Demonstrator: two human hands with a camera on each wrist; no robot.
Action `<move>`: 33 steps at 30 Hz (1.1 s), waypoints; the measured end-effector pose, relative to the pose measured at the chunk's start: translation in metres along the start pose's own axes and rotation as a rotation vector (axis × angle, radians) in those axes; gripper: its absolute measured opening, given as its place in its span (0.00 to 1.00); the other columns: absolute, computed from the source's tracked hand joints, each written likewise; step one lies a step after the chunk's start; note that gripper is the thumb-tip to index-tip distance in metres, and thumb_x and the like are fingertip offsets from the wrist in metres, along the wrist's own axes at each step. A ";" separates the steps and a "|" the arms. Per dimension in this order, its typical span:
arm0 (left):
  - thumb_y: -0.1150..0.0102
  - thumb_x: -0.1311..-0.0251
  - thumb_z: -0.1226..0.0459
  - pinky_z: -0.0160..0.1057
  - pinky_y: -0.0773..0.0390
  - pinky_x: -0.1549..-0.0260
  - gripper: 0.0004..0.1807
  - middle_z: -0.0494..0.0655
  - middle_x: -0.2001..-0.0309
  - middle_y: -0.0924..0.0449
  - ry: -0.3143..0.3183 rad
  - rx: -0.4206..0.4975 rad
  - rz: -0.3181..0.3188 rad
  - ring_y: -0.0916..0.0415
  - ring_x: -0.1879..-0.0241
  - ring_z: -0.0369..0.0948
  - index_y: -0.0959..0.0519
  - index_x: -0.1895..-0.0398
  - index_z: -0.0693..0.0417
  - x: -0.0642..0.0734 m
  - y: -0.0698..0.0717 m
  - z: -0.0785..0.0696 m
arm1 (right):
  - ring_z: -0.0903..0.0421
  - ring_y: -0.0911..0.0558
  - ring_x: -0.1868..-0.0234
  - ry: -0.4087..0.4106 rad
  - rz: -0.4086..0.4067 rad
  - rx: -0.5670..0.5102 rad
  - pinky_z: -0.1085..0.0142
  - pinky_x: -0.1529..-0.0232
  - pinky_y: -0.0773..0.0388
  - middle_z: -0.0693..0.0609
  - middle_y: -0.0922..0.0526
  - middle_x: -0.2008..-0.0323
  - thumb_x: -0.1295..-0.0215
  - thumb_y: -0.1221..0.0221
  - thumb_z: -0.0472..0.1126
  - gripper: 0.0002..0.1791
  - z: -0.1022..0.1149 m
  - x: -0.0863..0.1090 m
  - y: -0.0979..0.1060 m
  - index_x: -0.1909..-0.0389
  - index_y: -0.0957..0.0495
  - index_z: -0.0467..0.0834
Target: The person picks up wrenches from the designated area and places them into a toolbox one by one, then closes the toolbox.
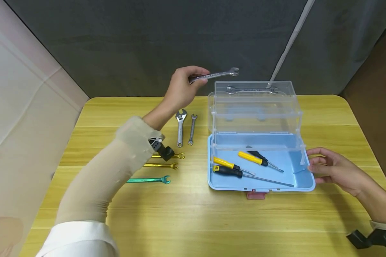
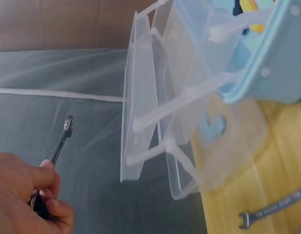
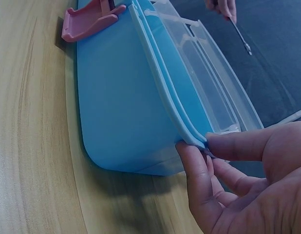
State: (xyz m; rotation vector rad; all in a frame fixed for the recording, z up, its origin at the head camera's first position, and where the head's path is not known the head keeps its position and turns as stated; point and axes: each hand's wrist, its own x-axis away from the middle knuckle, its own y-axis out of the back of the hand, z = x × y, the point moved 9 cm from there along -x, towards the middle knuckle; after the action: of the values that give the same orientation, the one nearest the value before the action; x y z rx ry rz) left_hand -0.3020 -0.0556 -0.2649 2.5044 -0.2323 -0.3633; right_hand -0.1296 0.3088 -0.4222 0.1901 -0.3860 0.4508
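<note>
Above the table's back edge, my left hand [image 1: 184, 85] pinches a silver open-end wrench [image 1: 223, 74], whose free jaw points right toward the clear tray [image 1: 254, 125]. A light-blue toolbox [image 1: 231, 188] stands with that tiered tray raised. Another silver wrench [image 1: 252, 90] lies in the tray's top level. My right hand [image 1: 341, 171] grips the box's right rim, thumb and forefinger on either side of it in the right wrist view. Inside the box are a yellow-handled screwdriver [image 1: 251, 157], a second yellow one [image 1: 224, 162], and a long black-handled screwdriver [image 1: 226, 171].
Left of the box lie an adjustable wrench [image 1: 180, 132] and a small silver wrench [image 1: 192, 130]. Two gold wrenches [image 1: 162, 165] and a green wrench [image 1: 151, 180] are partly hidden by my left arm. A pink latch [image 1: 256, 195] hangs at the box's front.
</note>
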 end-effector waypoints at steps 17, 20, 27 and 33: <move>0.44 0.38 0.64 0.29 0.27 0.58 0.12 0.44 0.53 0.21 0.009 -0.039 0.217 0.27 0.57 0.34 0.20 0.52 0.54 -0.036 -0.071 -0.018 | 0.51 0.18 0.63 0.021 0.020 -0.036 0.58 0.65 0.19 0.50 0.21 0.60 0.33 0.51 0.27 0.20 0.001 0.000 -0.001 0.45 0.34 0.49; 0.44 0.37 0.63 0.30 0.28 0.58 0.12 0.44 0.54 0.21 0.014 -0.046 0.242 0.27 0.57 0.35 0.19 0.52 0.54 -0.041 -0.083 -0.020 | 0.51 0.18 0.63 0.021 0.019 -0.037 0.58 0.66 0.19 0.50 0.21 0.60 0.33 0.51 0.27 0.20 0.001 0.001 -0.001 0.45 0.34 0.49; 0.44 0.37 0.63 0.28 0.27 0.59 0.12 0.43 0.55 0.21 0.011 -0.066 0.290 0.26 0.59 0.34 0.19 0.53 0.55 -0.046 -0.108 -0.026 | 0.51 0.17 0.63 0.030 0.035 -0.071 0.58 0.66 0.19 0.50 0.21 0.61 0.33 0.51 0.26 0.19 0.002 0.001 -0.003 0.46 0.33 0.48; 0.45 0.36 0.63 0.28 0.28 0.60 0.12 0.43 0.55 0.20 0.014 -0.099 0.332 0.26 0.59 0.33 0.20 0.52 0.54 -0.047 -0.123 -0.028 | 0.51 0.18 0.63 0.029 0.034 -0.064 0.58 0.65 0.19 0.50 0.21 0.61 0.33 0.51 0.26 0.20 0.003 0.001 -0.003 0.45 0.34 0.48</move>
State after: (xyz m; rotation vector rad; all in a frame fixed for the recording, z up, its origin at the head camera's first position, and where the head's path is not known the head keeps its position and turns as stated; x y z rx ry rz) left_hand -0.3280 0.0705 -0.3051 2.3175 -0.5999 -0.2151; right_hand -0.1282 0.3062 -0.4196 0.1153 -0.3748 0.4742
